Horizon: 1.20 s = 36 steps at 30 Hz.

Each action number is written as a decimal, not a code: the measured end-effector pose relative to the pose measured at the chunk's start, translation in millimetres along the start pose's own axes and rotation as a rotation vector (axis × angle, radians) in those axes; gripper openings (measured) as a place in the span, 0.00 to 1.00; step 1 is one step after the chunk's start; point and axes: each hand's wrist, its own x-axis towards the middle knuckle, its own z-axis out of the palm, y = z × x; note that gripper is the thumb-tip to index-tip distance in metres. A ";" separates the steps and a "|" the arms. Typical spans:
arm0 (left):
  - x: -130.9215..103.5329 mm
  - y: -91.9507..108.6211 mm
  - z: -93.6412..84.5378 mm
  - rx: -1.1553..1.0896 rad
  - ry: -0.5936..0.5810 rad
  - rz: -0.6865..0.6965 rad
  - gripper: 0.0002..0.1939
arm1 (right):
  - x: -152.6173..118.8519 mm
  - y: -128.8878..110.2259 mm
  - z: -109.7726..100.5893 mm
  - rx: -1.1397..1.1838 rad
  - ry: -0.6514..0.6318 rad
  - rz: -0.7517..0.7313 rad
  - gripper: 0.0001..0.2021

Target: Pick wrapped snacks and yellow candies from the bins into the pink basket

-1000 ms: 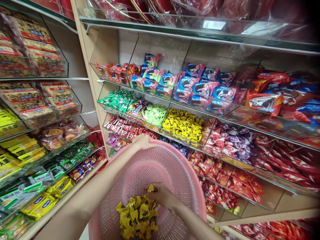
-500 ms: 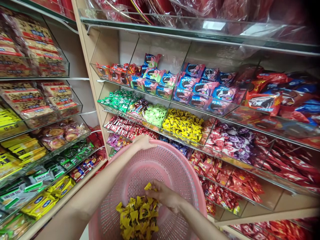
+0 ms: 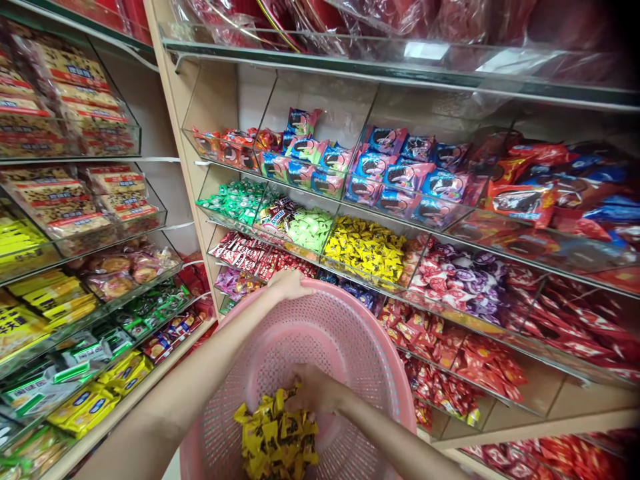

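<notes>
A round pink plastic basket (image 3: 370, 320) with perforated walls is tilted toward me, low in the view. Its far rim is gripped by my left hand (image 3: 290, 285), fingers closed over the edge. Inside lies a heap of yellow-wrapped candies (image 3: 280, 437). My right hand (image 3: 317, 390) reaches into the basket at the heap's upper right, fingers curled down around yellow candy there; the fingertips are partly hidden. Beyond the basket, a shelf bin holds similar yellow-wrapped candies (image 3: 365, 250).
Glass-fronted bins rise ahead with green candies (image 3: 233, 203), blue-and-pink cookie packs (image 3: 390, 177), purple candies (image 3: 480, 283) and red packets (image 3: 490, 370). On the left, another shelf holds packaged wafer cakes (image 3: 50, 200). A glass shelf edge (image 3: 350, 63) runs across above.
My right hand has lowered from just above the candy heap, where it held a yellow candy, down to the heap. My left hand stays on the rim.
</notes>
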 end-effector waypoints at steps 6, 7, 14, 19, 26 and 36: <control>-0.6 -0.8 1.3 0.000 0.007 -0.001 0.33 | 1.6 -4.8 7.6 -0.126 0.041 -0.128 0.09; -0.7 -1.1 1.7 0.000 0.009 -0.002 0.34 | 0.7 -5.1 7.9 -0.124 0.037 -0.136 0.10; -2.1 -1.8 0.5 -0.006 0.011 -0.002 0.34 | -3.7 -3.3 -4.1 0.100 0.049 -0.120 0.11; -1.7 -1.2 0.2 0.003 0.011 -0.004 0.34 | -6.3 -1.1 -13.0 0.334 0.103 -0.083 0.15; 0.6 -2.6 2.2 0.008 0.001 0.002 0.35 | -16.9 6.0 -9.9 0.543 -0.034 -0.074 0.28; -0.6 -3.1 0.5 -0.002 0.000 -0.009 0.33 | -17.9 12.1 -11.4 0.531 0.023 -0.021 0.25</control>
